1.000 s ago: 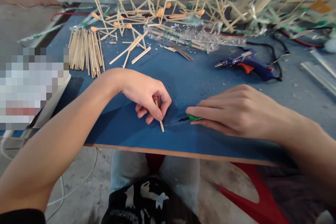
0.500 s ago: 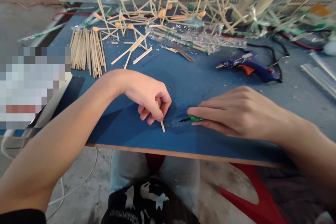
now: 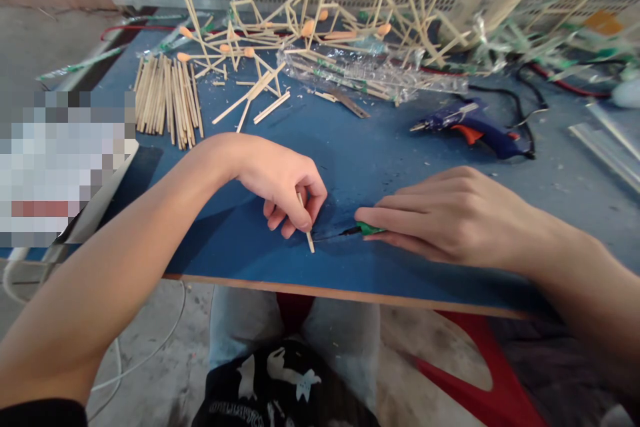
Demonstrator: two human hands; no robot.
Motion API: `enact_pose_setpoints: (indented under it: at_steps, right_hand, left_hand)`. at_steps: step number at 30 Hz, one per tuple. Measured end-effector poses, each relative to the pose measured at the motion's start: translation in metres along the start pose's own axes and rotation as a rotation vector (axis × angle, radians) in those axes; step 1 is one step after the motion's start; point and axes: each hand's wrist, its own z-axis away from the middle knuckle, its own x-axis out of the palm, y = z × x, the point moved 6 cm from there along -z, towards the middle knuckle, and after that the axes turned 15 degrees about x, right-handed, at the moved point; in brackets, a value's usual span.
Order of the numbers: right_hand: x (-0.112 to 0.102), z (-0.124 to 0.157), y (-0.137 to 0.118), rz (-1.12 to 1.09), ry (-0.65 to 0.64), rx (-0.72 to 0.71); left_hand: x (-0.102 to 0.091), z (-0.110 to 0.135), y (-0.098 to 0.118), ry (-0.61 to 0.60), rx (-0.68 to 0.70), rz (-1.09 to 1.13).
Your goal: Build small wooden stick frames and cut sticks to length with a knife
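My left hand [image 3: 280, 183] rests on the blue table [image 3: 380, 153] and pinches a short wooden stick [image 3: 306, 227] between thumb and forefinger, the stick's lower end touching the tabletop. My right hand [image 3: 450, 217] lies flat-fingered over a green-handled tool [image 3: 367, 229], gripping it. Its thin dark tip [image 3: 345, 233] points left toward the stick's lower end, close to it. Both hands are near the table's front edge.
A bundle of wooden sticks [image 3: 167, 97] lies at back left. Glued stick frames [image 3: 310, 20] and a clear plastic bag [image 3: 370, 73] crowd the back. A blue glue gun [image 3: 475, 127] with black cord lies at right. A pixelated block [image 3: 65, 167] sits at left.
The view has shifted slightly. Both hands stay almost still; the tool's tip has edged a little closer to the stick.
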Motion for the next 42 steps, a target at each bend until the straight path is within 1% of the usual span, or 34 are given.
enact_pose_setpoints:
  at_steps: [5,15,19,25,31,37,42]
  right_hand:
    - [-0.002,0.000,-0.002,-0.002,0.009,-0.020]
    - [0.000,0.001,-0.001,0.008,0.012,0.015]
    - [0.000,0.002,-0.002,0.000,0.024,0.006]
    - [0.001,0.001,-0.009,0.010,0.021,0.007]
    - [0.001,-0.004,-0.020,0.069,0.061,0.009]
    - [0.001,-0.007,-0.020,0.065,0.026,-0.029]
    - [0.001,-0.010,-0.023,0.090,0.047,-0.003]
  left_hand:
    - [0.000,0.000,0.000,-0.007,0.010,-0.005]
    - [0.001,0.000,0.000,-0.012,0.014,0.001]
    - [0.000,-0.001,-0.001,-0.004,0.008,0.001]
    - [0.000,-0.002,-0.003,0.002,0.014,0.009]
    - [0.000,-0.001,-0.003,-0.003,0.063,-0.002]
    - [0.001,0.000,-0.002,0.004,0.081,-0.013]
    - [0.001,0.002,0.000,0.004,0.074,-0.017]
